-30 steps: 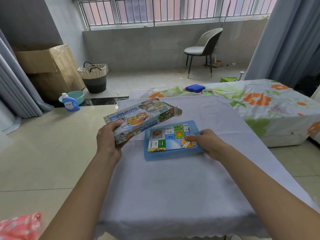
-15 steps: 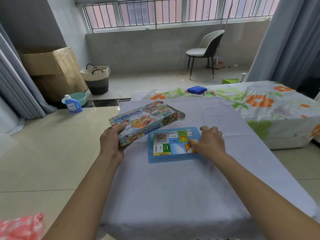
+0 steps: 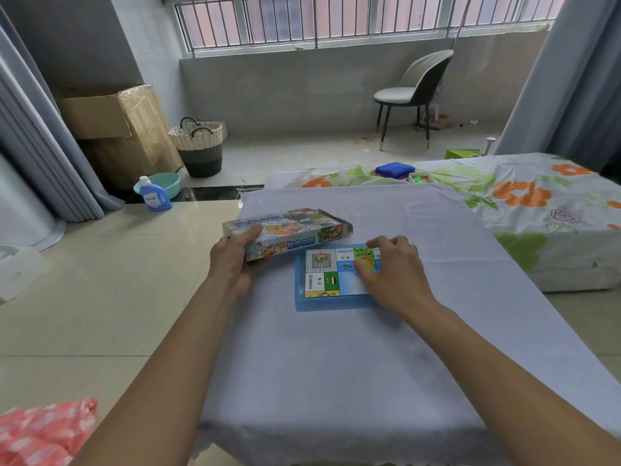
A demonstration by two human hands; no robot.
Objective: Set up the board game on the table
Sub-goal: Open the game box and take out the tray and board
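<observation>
On the table [image 3: 336, 364], game box [image 3: 289, 232] lies crosswise.

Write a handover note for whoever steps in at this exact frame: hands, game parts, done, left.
Left hand grips the near end of the game box, held at the table's left edge.
Right hand lies on the folded board in the blue tray, fingers curled at its far edge.
Done: tray is out of the box, flat on the table.
Left: put the box aside, lift out and unfold the board, lay out any pieces; none are visible yet.
</observation>
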